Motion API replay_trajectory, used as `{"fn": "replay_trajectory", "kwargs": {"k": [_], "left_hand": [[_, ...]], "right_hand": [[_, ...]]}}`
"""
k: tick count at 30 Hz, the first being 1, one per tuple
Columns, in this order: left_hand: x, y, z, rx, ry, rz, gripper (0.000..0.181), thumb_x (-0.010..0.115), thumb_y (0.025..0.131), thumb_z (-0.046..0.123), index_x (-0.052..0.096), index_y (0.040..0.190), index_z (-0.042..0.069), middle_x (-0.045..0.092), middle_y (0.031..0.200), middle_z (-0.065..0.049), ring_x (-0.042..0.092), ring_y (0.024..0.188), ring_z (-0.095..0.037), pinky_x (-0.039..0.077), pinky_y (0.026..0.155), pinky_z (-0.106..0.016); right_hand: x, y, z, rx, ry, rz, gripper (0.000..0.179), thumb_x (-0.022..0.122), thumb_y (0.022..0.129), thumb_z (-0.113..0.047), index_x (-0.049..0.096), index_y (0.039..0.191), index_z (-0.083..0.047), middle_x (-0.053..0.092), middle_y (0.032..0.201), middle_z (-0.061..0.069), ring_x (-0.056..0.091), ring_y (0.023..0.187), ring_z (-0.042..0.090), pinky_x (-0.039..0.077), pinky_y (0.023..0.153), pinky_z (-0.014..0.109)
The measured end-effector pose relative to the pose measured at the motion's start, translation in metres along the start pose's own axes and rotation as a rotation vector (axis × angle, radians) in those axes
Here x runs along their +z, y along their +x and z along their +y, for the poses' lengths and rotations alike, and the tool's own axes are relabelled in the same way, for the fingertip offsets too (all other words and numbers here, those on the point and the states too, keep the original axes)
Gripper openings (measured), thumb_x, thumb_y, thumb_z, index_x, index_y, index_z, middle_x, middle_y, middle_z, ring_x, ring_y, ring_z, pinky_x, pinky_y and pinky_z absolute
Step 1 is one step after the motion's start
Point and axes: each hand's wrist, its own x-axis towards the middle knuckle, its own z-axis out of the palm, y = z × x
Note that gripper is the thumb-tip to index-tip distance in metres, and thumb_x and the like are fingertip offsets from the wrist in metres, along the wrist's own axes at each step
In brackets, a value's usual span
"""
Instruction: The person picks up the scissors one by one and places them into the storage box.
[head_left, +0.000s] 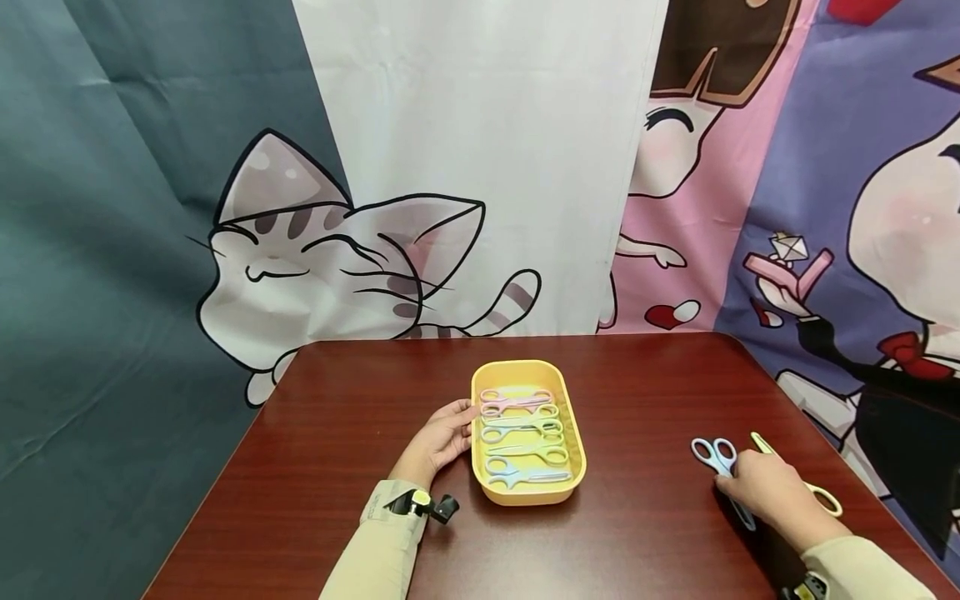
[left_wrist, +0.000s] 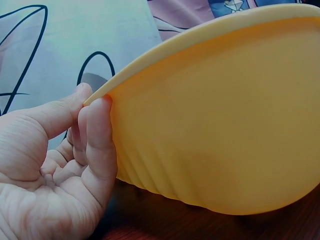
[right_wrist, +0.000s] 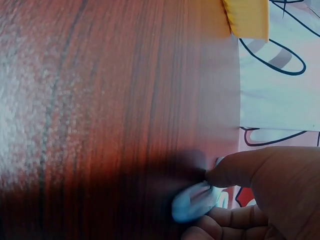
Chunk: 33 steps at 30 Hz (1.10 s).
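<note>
A yellow plastic tray (head_left: 527,499) stands mid-table with several small scissors in pink, yellow-green and blue lying crosswise in it. My left hand (head_left: 444,435) pinches the tray's left rim between thumb and fingers, as the left wrist view shows closely. Over at the right, my right hand (head_left: 772,492) grips a pair of blue scissors (head_left: 744,515), whose two finger loops stick out past the thumb. In the right wrist view these scissors (right_wrist: 189,204) are blurred and partly hidden. A yellow-green pair (head_left: 762,444) lies behind the right hand, which hides its middle.
The dark red-brown wooden table (head_left: 630,417) extends around the tray, with its right edge close to the right hand. A cartoon-printed cloth (head_left: 480,125) hangs just behind the far edge. Wrist cameras are strapped on both sleeves.
</note>
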Motion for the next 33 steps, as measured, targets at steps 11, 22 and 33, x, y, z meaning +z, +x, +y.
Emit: {"fn": "replay_trajectory", "kwargs": {"k": [11,22,33], "left_hand": [[0.001,0.004,0.001,0.0,0.013,0.027,0.004,0.049,0.106,0.005,0.051,0.106,0.009,0.059,0.082,-0.001,0.051,0.062,-0.004,0.047,0.053,-0.016],[0.002,0.003,0.002,-0.01,0.009,0.021,0.004,0.049,0.106,0.005,0.05,0.106,0.009,0.06,0.085,-0.002,0.052,0.062,-0.004,0.048,0.054,-0.017],[0.001,0.001,0.002,-0.012,-0.011,0.016,0.006,0.048,0.106,0.003,0.05,0.106,0.009,0.061,0.086,-0.002,0.055,0.063,-0.004,0.049,0.054,-0.017]], "right_hand": [[-0.009,0.019,-0.02,-0.047,0.004,0.085,0.032,0.069,0.081,-0.025,0.049,0.06,-0.013,0.046,0.055,0.0,0.045,0.051,0.021,0.037,0.047,0.038],[-0.025,0.059,-0.098,-0.15,0.061,0.15,0.023,0.074,0.084,-0.024,0.059,0.071,-0.013,0.05,0.06,0.0,0.045,0.055,0.02,0.036,0.049,0.034],[-0.024,0.078,-0.182,-0.355,0.023,0.186,0.016,0.074,0.082,-0.023,0.062,0.076,-0.014,0.051,0.07,-0.002,0.047,0.06,0.016,0.041,0.054,0.032]]}}
